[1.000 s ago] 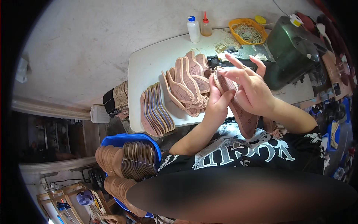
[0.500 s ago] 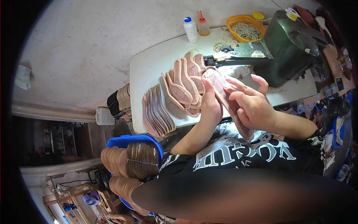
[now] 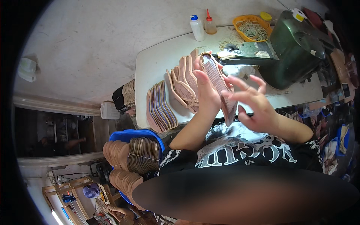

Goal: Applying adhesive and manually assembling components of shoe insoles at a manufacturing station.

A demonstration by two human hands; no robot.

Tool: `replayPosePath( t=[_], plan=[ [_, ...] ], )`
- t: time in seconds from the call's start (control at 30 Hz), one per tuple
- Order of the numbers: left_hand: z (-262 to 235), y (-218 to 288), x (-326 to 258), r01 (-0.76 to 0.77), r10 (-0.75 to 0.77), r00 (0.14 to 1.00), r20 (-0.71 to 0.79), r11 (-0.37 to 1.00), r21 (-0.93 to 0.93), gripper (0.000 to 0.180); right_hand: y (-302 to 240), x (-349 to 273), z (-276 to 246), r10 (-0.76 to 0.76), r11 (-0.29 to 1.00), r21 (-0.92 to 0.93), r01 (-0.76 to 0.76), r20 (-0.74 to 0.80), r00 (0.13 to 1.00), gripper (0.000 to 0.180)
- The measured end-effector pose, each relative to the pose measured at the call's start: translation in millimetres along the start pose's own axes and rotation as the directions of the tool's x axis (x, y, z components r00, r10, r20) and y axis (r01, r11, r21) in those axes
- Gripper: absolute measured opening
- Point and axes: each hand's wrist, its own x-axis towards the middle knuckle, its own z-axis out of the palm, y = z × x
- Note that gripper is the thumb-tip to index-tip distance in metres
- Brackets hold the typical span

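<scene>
My left hand (image 3: 210, 93) is closed around a pinkish-brown shoe sole (image 3: 214, 74) with a raised rim, held up and tilted above the table's front edge. Its thumb lies along the sole's left side, and its other fingers are partly hidden behind. To the right, my right hand (image 3: 258, 107) has its fingers apart, the fingertips close to the sole's lower right edge; whether they touch it I cannot tell. Behind my left hand lies a loose pile of similar rimmed soles (image 3: 182, 88). Left of that, a neat row of flat insoles (image 3: 161, 108) leans together on the white table (image 3: 150, 67).
A dark green machine (image 3: 292, 52) with a narrow arm (image 3: 249, 53) stands at the right. Behind are a white bottle (image 3: 197, 29), a red-tipped bottle (image 3: 210, 25) and a yellow basket (image 3: 237, 23) of cord. At lower left, a blue bin (image 3: 159, 139) holds bundled insoles (image 3: 142, 156).
The sole has turned more upright and shifted slightly left with my left hand. My right fingers have spread and moved off its inner face toward its lower edge. The whole view has shifted slightly.
</scene>
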Motion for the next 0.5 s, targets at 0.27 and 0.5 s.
replayPosePath(
  t=[0.27, 0.5],
  plan=[
    [-3.7, 34.5, 0.6, -0.582, 0.226, 0.8, 0.556, 0.518, 0.627, 0.062, 15.7, 14.1, -33.5, 0.446, 0.547, 0.809, -0.217, -0.062, 0.893, 0.019],
    [-11.0, 25.7, 10.7, -0.796, 0.388, 0.59, 0.708, 0.133, 0.59, 0.075, 35.5, 21.3, -39.2, 0.402, 0.453, 0.854, -0.257, 0.062, 0.914, 0.019]
  ],
)
